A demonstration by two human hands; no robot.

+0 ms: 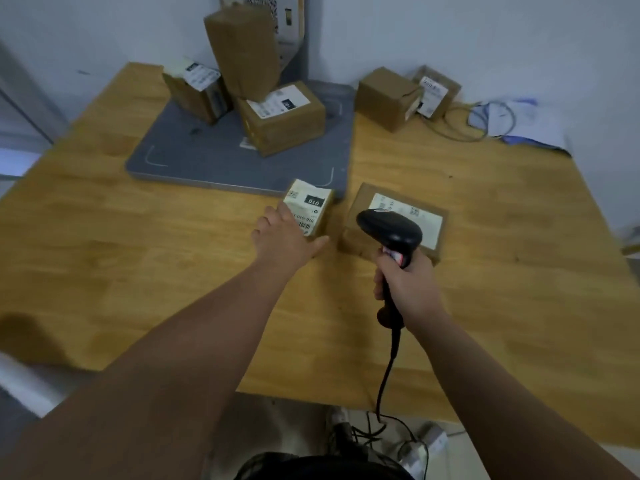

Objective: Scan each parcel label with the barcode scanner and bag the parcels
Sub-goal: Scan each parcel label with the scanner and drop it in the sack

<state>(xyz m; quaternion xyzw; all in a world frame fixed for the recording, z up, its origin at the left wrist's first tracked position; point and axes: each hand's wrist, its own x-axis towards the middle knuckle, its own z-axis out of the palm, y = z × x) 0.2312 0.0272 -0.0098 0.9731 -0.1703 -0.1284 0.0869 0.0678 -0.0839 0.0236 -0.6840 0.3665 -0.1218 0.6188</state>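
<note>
Just before the grey pad (pixel 207 150), left hand (pixel 285 237) lays spread fingers on a parcel (pixel 313 206); right hand (pixel 410 289) clasps the barcode scanner (pixel 391 230) in curled fingers

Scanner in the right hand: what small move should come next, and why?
Probably swing the scanner a little left, onto the label of the small parcel. The right hand grips it with its head over the flat parcel, while the left hand rests on the small parcel, whose label faces up.
</note>
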